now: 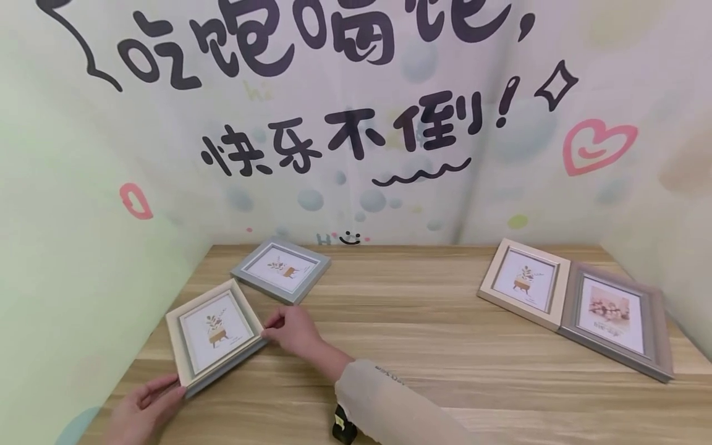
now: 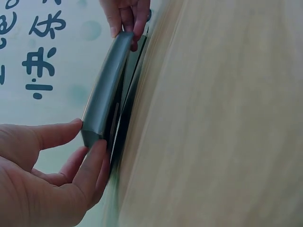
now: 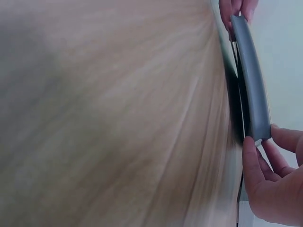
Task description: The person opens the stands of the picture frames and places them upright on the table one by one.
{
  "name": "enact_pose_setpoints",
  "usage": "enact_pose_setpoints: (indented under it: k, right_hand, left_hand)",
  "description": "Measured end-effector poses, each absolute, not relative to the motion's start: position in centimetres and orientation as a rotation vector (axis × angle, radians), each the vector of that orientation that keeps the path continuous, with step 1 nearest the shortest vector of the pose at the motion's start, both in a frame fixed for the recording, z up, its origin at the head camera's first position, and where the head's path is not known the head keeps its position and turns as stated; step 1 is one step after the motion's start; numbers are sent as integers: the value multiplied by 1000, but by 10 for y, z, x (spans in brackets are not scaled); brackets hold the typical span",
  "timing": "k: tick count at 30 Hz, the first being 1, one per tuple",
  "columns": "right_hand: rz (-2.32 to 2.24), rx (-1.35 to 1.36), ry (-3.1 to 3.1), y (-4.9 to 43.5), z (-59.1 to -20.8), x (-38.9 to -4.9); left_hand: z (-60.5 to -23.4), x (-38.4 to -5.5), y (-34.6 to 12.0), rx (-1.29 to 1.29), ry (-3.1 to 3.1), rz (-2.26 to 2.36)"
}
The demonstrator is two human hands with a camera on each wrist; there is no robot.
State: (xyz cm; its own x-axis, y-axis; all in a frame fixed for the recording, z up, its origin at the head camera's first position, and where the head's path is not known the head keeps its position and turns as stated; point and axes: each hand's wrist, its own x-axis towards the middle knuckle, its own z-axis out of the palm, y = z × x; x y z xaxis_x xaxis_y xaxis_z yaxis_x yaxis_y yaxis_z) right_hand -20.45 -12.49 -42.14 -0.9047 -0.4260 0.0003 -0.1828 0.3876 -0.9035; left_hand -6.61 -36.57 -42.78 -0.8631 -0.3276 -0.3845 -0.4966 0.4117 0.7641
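A picture frame with a cream border, a grey side edge and a potted-plant print is held between both hands at the left of the table. My left hand pinches its near left corner. At its right corner, my right hand grips with thumb and fingers. In the left wrist view the grey edge of the frame faces the camera, with a dark gap under it. The right wrist view shows the same edge between both hands. Just behind lies a blue-grey picture frame.
On the right of the wooden table a cream frame and a brownish-grey frame lie side by side. A small black object is near the front, partly behind the right sleeve. A printed backdrop rises behind.
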Motion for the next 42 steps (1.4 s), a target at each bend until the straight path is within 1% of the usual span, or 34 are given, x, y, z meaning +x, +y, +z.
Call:
enact_pose_setpoints:
  k: [3,7,9,15,21,27,30,36,42]
  right_hand:
    - [-1536,-547,2394,-122,-419,-203]
    - [-1557,-545,2352,-116,-414,-200]
    - [-1567,-540,2339,-112,-411,-199]
    - [-1601,-570,2321,-97,-402,-205]
    - [-1682,-596,2325,-71,-395,-217]
    - [-1772,-628,2349,-36,-391,-229]
    - [-1810,-620,2361,-16,-388,-233]
    - [-1880,-556,2415,26,-387,-238]
    - [-1886,-437,2510,65,-393,-246]
  left_hand:
    - [-430,-64,-367,-752,2458,1450]
    - [-433,-63,-368,-753,2342,1683]
    - [-432,-63,-367,-711,2329,1755]
    - [-418,-72,-351,-597,2490,1655]
    - [-403,-87,-321,-486,2624,1652]
    - [-396,-112,-292,-461,2394,1952]
    - [-391,-125,-275,-400,2334,2039]
    - [-383,-149,-233,-309,2329,2041]
    - [-384,-172,-191,-256,2336,2048]
